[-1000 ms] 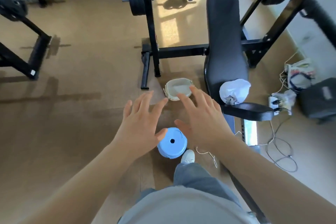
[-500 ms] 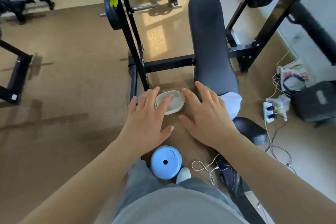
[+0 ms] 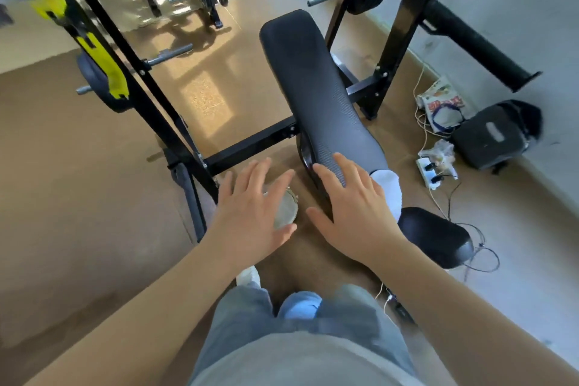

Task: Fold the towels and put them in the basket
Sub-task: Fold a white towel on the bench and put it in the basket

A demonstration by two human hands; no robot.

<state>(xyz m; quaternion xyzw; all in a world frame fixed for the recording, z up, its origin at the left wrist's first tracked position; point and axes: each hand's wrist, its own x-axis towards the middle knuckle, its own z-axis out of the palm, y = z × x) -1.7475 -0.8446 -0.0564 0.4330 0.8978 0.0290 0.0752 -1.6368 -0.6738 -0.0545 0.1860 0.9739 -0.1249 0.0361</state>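
A small round woven basket [image 3: 286, 208] with a pale lining stands on the brown floor beside the bench, mostly hidden under my left hand [image 3: 255, 202]. That hand hovers over it with fingers spread and holds nothing. My right hand [image 3: 354, 208] is stretched out with fingers apart over the near end of the black bench [image 3: 319, 97]. A crumpled white towel [image 3: 390, 188] lies on the bench just right of my right hand, partly covered by it.
The black rack frame [image 3: 250, 144] with yellow parts and weight plates stands left and behind. A black seat pad [image 3: 435, 236] sits at the right. A power strip [image 3: 434, 174], cables and a black bag [image 3: 492, 135] lie by the wall. A blue object [image 3: 300, 304] shows between my legs.
I have stepped forward: bench and basket are closer, both hands now reach over them. The blue disc has slipped back between my legs.
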